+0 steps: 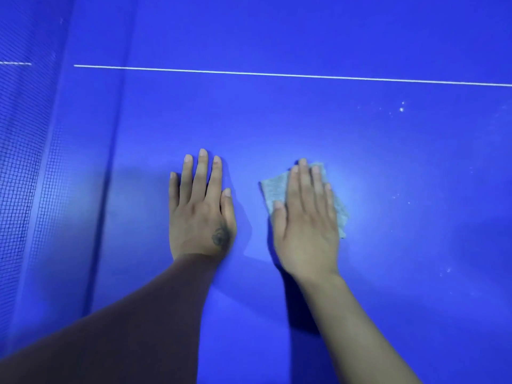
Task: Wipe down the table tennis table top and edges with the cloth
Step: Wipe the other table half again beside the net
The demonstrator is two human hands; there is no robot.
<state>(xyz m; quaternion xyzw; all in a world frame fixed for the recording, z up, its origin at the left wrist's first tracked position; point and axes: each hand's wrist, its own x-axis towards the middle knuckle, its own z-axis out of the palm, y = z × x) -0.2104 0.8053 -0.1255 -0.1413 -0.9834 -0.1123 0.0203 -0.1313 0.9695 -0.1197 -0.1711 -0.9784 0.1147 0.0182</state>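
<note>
Our right hand presses flat on the cloth; left hand rests open on the surface. We may miss the specks farther right.

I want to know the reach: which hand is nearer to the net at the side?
Left. The left hand lies flat on the blue table, on the side of the net. The right hand presses the grey cloth farther from it.
</note>
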